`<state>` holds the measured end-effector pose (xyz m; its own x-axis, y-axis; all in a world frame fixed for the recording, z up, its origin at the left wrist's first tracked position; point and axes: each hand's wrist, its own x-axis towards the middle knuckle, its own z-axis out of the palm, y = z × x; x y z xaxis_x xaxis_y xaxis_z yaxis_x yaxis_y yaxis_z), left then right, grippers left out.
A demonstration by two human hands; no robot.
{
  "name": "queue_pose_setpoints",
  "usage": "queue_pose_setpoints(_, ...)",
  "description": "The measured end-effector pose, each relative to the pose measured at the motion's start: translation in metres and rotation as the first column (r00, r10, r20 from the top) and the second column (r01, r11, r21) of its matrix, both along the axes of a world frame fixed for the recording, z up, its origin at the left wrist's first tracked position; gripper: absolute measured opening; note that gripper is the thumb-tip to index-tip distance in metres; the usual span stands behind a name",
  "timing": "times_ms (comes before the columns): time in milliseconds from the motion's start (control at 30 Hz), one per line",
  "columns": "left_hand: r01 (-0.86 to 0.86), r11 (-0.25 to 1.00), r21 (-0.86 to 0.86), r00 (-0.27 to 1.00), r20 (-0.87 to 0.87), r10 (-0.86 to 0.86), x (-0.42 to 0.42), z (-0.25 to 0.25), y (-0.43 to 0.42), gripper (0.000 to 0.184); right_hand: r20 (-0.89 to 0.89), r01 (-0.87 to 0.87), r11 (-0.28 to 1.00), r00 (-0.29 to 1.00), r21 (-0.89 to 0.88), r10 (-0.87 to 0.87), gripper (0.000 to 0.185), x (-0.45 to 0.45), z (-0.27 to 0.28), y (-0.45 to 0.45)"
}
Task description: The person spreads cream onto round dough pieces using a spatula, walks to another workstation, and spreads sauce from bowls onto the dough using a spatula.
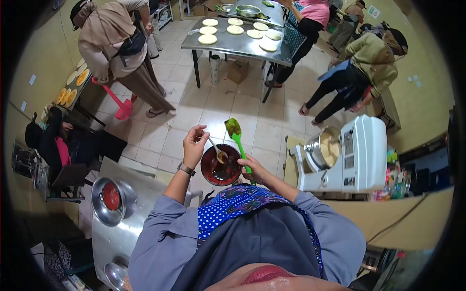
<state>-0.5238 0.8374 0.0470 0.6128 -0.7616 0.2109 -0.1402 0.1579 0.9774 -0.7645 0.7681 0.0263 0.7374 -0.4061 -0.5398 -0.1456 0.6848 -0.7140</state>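
Spoon (216, 148) slants over bowl rim (202, 168), floor (194, 115) open beyond

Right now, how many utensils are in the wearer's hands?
2: a spoon in the left hand, its head over the bowl; a green spatula in the right hand, blade clear of it.

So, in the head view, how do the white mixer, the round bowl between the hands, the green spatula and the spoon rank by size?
1. White mixer
2. Round bowl and green spatula, unranked: the spatula looks longer, the bowl much wider
3. Spoon
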Motion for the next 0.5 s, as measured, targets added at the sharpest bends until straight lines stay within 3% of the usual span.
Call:
queue_pose_setpoints(167, 0.021, 1.0, 0.023, 0.991, -0.133, -0.018, 0.038, -0.007, -0.087, 0.026, 0.042, -0.101, 0.994, 0.994, -0.041, 0.103, 0.049, 0.053, 0.001, -0.109)
queue_pose_setpoints(300, -0.027, 0.996, 0.091, 0.995, -0.097, 0.036, 0.073, -0.015, -0.148, 0.022, 0.049, -0.147, 0.989, 0.988, 0.002, 0.147, 0.042, 0.101, 0.008, -0.182)
queue_pose_setpoints(400, -0.065, 0.985, 0.163, 0.997, 0.062, 0.055, 0.114, -0.027, -0.191, 0.014, 0.056, -0.166, 0.986, 0.984, -0.026, 0.167, 0.041, 0.142, -0.002, -0.235)
queue_pose_setpoints(500, 0.002, 0.971, 0.24, 0.996, -0.084, 0.019, 0.167, -0.028, -0.24, 0.017, 0.024, -0.146, 0.987, 0.989, -0.064, 0.148, 0.043, 0.182, -0.019, -0.286)
